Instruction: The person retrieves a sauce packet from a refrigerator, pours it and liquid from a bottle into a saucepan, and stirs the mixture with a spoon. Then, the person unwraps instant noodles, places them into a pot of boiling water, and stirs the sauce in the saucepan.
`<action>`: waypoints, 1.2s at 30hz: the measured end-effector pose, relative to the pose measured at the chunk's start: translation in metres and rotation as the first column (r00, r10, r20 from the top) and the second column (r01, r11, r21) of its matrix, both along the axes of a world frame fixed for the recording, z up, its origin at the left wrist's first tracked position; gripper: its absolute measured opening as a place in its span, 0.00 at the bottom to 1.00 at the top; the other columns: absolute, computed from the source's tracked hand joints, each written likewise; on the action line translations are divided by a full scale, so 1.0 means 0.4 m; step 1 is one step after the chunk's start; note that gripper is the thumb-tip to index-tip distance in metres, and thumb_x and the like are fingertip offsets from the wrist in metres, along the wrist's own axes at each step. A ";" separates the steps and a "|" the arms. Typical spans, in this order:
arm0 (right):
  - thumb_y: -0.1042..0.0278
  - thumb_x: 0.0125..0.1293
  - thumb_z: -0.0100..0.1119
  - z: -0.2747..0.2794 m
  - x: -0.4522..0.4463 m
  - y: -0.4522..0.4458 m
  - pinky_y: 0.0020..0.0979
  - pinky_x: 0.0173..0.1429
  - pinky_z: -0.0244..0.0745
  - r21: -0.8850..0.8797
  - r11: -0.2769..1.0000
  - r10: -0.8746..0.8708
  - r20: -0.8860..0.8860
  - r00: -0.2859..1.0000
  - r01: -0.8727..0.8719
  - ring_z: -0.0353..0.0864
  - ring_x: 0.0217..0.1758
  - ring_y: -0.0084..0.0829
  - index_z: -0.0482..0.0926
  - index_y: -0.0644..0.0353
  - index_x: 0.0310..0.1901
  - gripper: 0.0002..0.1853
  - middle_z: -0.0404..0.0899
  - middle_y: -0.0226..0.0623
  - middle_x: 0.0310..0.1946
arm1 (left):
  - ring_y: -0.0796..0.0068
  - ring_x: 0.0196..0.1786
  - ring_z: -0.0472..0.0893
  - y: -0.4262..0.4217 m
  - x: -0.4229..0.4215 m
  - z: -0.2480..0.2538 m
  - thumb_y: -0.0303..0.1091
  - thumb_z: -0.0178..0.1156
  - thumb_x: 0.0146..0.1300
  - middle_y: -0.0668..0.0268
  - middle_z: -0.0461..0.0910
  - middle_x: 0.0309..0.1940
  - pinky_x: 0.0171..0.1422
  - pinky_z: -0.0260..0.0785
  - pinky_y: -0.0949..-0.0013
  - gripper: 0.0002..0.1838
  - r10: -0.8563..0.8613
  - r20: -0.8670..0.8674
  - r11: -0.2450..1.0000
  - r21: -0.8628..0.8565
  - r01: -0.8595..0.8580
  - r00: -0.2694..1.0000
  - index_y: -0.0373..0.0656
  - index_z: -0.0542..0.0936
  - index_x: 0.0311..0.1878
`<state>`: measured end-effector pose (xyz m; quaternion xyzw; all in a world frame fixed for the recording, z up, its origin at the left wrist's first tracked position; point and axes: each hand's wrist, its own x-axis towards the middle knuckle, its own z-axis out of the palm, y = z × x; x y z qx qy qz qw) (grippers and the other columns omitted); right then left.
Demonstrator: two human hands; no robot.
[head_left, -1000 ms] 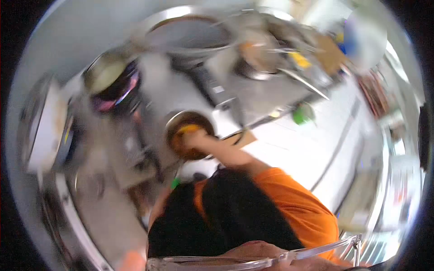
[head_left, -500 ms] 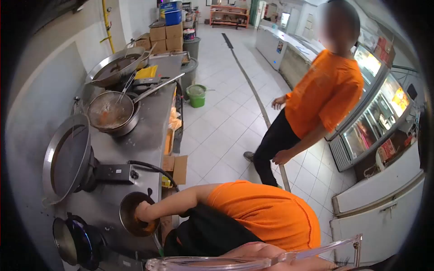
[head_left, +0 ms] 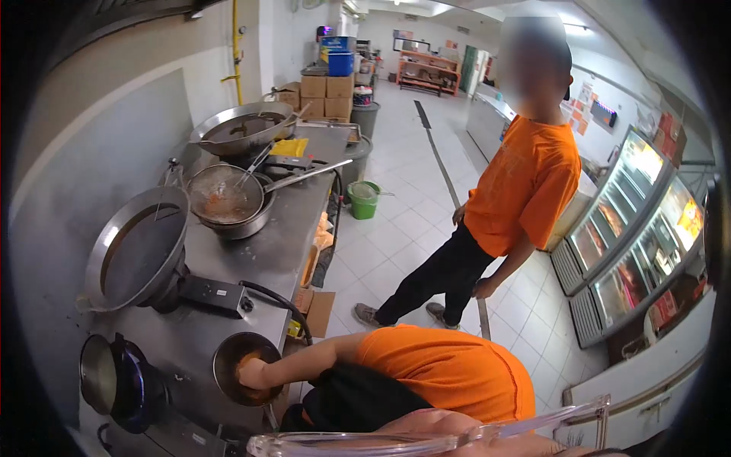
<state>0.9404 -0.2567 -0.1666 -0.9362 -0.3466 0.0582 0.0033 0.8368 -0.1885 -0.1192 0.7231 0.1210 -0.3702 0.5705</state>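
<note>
Right hand point(head_left: 253, 374) lowered into a metal bowl point(head_left: 223, 364) on the counter point(head_left: 221, 259).
Whether its grip is open or closed cannot be told, the fingers being hidden against orange contents point(head_left: 248, 358); the left hand is not seen. The bowl is flanked by a pot point(head_left: 97, 375) and a wok point(head_left: 99, 266); farther along, a strainer point(head_left: 221, 186) is rested over a pan point(head_left: 255, 224).

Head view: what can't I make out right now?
All in the head view:
Right hand: fingertips, and anything they grip, hidden in the bowl behind the hand itself.
Left hand: not visible, so what it touches is unknown.
Co-worker's head: covered by a blur.
Fridge contents: too small to name.
</note>
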 end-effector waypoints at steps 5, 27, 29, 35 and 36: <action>0.68 0.49 0.53 -0.026 0.017 0.005 0.35 0.38 0.75 0.104 0.993 -0.047 -0.101 0.994 0.058 0.79 0.37 0.39 0.81 0.59 0.29 0.09 0.79 0.41 0.30 | 0.68 0.54 0.65 0.038 -0.034 -0.005 0.45 0.49 0.59 0.62 0.69 0.51 0.57 0.54 0.70 0.25 0.085 -0.011 0.996 0.010 -0.085 0.996 0.43 0.66 0.57; 0.68 0.52 0.47 -0.013 0.149 -0.018 0.36 0.35 0.75 0.041 0.969 0.248 -0.142 0.958 -0.245 0.79 0.32 0.43 0.78 0.63 0.27 0.10 0.77 0.49 0.27 | 0.68 0.55 0.66 0.139 -0.315 -0.008 0.45 0.46 0.60 0.61 0.68 0.52 0.58 0.54 0.72 0.24 0.388 0.101 0.917 -0.144 -0.372 0.916 0.41 0.67 0.56; 0.67 0.50 0.50 -0.013 0.234 -0.018 0.39 0.37 0.73 0.078 0.952 0.304 -0.316 0.899 -0.294 0.78 0.33 0.44 0.77 0.64 0.26 0.09 0.77 0.49 0.27 | 0.70 0.54 0.67 0.125 -0.320 0.073 0.44 0.47 0.60 0.61 0.69 0.52 0.57 0.55 0.73 0.24 0.493 -0.001 0.842 -0.250 -0.478 0.870 0.41 0.67 0.56; 0.69 0.53 0.47 0.015 0.100 0.030 0.41 0.41 0.73 0.049 0.966 0.260 -0.200 0.945 -0.255 0.78 0.36 0.44 0.77 0.64 0.30 0.09 0.77 0.48 0.28 | 0.75 0.45 0.71 0.126 -0.335 0.098 0.40 0.49 0.60 0.63 0.72 0.45 0.51 0.61 0.75 0.22 0.560 0.033 0.793 -0.311 -0.524 0.828 0.38 0.68 0.54; 0.70 0.54 0.46 0.045 0.066 0.040 0.40 0.41 0.73 0.024 0.983 0.182 -0.197 0.963 -0.181 0.78 0.37 0.44 0.77 0.64 0.31 0.10 0.77 0.49 0.28 | 0.75 0.45 0.71 0.126 -0.328 0.105 0.39 0.49 0.60 0.63 0.72 0.45 0.51 0.61 0.75 0.22 0.591 -0.032 0.752 -0.340 -0.565 0.806 0.38 0.68 0.54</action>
